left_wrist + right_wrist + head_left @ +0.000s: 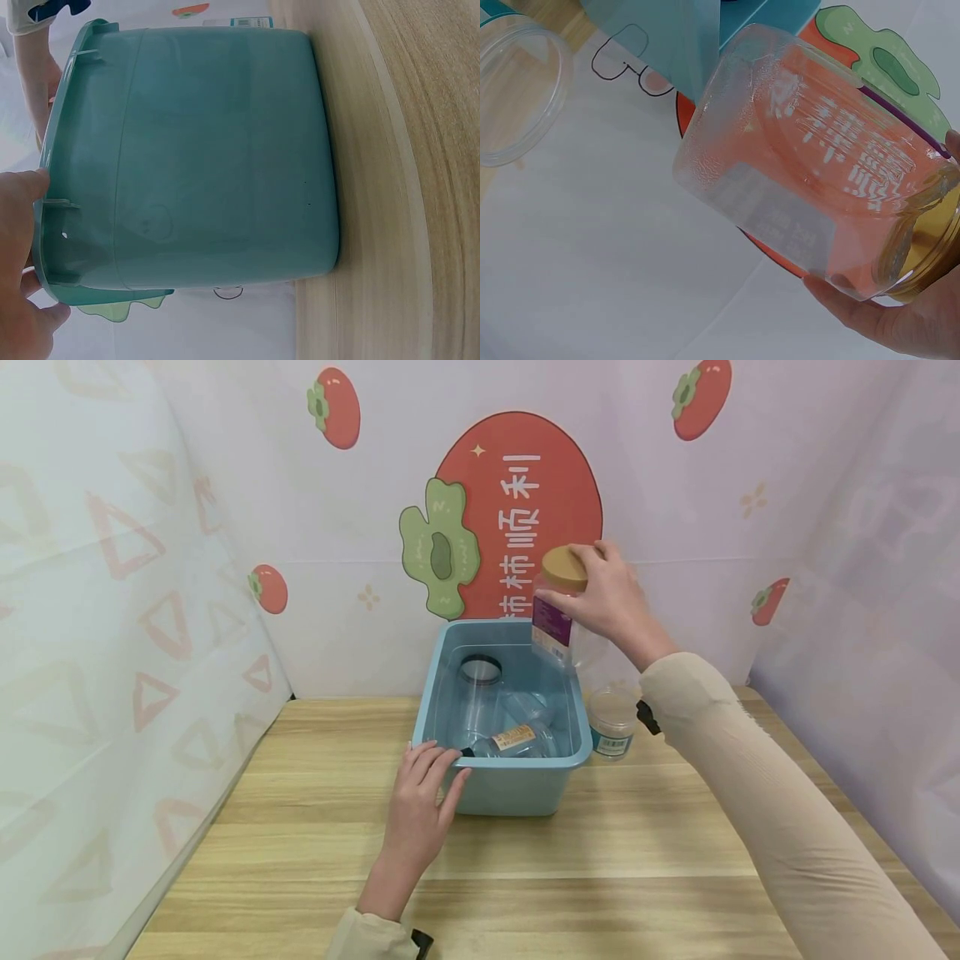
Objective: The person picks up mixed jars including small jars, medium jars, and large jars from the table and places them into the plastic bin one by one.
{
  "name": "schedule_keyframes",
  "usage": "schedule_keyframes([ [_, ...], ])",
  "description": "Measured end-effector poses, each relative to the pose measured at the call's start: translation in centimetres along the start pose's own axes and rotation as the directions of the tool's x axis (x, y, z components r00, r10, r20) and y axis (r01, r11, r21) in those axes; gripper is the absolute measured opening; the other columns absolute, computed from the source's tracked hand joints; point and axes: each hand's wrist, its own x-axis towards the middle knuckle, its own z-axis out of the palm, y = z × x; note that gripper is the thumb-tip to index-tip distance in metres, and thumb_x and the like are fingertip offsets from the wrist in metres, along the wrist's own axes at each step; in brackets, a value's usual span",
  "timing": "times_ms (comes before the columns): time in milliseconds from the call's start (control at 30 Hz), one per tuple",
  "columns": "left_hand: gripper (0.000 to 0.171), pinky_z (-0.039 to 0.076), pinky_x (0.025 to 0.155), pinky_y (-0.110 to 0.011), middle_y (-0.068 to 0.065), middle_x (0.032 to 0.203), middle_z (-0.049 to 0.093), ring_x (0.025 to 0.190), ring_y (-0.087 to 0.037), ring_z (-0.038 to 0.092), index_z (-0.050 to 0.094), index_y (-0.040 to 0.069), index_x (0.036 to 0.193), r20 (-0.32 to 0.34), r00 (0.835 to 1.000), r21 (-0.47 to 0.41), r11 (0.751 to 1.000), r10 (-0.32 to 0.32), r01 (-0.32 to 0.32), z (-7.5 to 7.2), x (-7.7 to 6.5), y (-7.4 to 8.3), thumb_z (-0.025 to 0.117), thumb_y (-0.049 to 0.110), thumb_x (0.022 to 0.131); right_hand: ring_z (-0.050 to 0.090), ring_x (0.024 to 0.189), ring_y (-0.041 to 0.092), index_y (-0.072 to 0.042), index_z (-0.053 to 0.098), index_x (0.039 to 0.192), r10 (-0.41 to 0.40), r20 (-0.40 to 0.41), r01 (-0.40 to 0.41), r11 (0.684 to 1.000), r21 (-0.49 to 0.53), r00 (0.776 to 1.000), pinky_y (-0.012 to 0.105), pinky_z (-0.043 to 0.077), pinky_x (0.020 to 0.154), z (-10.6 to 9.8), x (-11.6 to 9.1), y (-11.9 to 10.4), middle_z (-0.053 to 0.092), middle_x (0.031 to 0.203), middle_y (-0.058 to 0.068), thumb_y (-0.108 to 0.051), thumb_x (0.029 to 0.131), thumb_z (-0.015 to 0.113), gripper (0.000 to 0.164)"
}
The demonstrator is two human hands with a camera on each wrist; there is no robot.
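Note:
My right hand [611,597] grips a clear plastic jar [551,622] near its golden lid [564,568]. The jar is tilted, with a purple label on its side, and its lower end overlaps the right rim of a blue plastic bin [510,789]. In the right wrist view, the jar [795,165] looks see-through, with fingertips by the lid. My left hand [423,793] holds the bin's near left rim, seen in the left wrist view with fingers [34,184] over the edge. Inside the bin lie a clear bottle [525,741] with an orange-and-white label and a clear black-rimmed container [480,702].
A small clear jar [612,722] with a teal label stands on the wooden table [315,827], just right of the bin. A printed white cloth [360,527] hangs behind the table, and more cloth hangs at both sides.

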Motion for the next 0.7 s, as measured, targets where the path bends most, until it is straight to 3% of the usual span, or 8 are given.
schedule_keyframes([
  [700, 0.028, 0.045, 0.109, -0.071, -0.013, 0.107, 0.073, 0.12, -0.038, 0.063, 0.074, 0.0, 0.112, 0.006, 1.0, 0.012, 1.0, -0.005, 0.005, -0.02, 0.01, 0.06, 0.084, 0.01, 0.088, 0.042, 0.141, 0.043, -0.012, 0.043, 0.16, -0.019, 0.003, 0.019, 1.0, 0.002, 1.0, 0.059, 0.051, 0.11, 0.67, 0.11, -0.74, 0.033, 0.165, 0.02, -0.054, 0.094, 0.074, 0.084],
])
